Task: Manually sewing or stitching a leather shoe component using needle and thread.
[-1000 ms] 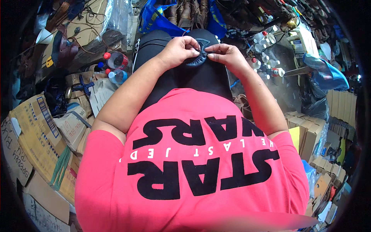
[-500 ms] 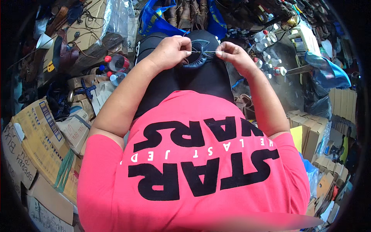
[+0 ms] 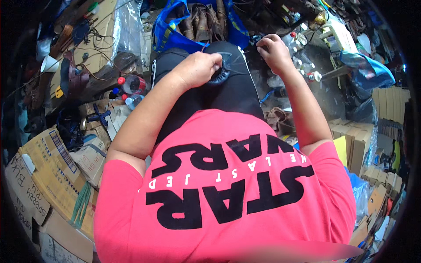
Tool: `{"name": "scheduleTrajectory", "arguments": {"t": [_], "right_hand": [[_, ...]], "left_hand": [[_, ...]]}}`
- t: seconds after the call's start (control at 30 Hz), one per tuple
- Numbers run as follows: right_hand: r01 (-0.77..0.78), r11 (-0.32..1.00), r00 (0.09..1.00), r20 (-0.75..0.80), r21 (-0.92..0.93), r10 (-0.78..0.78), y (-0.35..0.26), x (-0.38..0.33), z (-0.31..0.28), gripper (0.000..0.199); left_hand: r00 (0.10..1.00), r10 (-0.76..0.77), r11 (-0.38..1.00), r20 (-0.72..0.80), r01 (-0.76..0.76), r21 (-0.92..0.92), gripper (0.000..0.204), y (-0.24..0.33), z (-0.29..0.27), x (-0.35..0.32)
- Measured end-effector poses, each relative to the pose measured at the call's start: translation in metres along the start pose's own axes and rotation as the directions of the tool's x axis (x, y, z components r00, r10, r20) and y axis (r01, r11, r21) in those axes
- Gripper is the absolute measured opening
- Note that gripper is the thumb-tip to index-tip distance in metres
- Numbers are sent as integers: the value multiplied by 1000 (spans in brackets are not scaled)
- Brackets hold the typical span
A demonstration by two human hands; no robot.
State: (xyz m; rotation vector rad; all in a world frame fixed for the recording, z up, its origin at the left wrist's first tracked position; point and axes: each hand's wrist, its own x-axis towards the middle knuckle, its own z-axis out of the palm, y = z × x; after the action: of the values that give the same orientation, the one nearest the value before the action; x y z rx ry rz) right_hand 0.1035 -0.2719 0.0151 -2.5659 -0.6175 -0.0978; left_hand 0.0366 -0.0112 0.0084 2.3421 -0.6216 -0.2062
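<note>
dark gathered piece (image 3: 220,79) on lap (image 3: 239,90), hands (image 3: 199,70) apart

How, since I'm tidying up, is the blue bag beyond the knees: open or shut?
Open: the blue bag gapes wide, showing brown leather items inside.

We've got cardboard boxes (image 3: 48,160) piled all down the left, with a clear plastic sheet (image 3: 127,28) crumpled further up and a blue bag (image 3: 160,30) of brown boots (image 3: 201,24) up top. Over on our right there's a bit of grey floor (image 3: 326,105) with plastic bottles (image 3: 307,65) crowded beside it, some blue plastic (image 3: 368,72) nearby, and a second box stack (image 3: 359,142) below. Light's kinda cool, with one small bright spot (image 3: 404,68) at far right.
</note>
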Motion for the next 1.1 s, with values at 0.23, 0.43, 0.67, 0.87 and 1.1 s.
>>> {"name": "scheduleTrajectory", "arguments": {"t": [0.23,0.43,0.67,0.87,1.1], "right_hand": [[508,809,836,396,-295,-381,-76,0,-10,12],[567,810,773,435,-149,-462,-75,3,5,3],[-358,877,882,426,322,203,10,-22,-21,12],[-227,-3,972,227,974,52,-77,22,8,24],[-59,786,837,459,616,-297,-104,-7,2,23]], "left_hand": [[999,-31,999,12,32,-37,11,-7,-2,-7],[997,70,996,-24,-71,-53,10,-21,-5,-19],[899,-314,932,-307,230,-280,7,-59,-67,-119],[914,17,662,-404,-313,-681,6,36,-87,-51],[998,11,911,63,16,-413,21,53,-46,-67]]}}
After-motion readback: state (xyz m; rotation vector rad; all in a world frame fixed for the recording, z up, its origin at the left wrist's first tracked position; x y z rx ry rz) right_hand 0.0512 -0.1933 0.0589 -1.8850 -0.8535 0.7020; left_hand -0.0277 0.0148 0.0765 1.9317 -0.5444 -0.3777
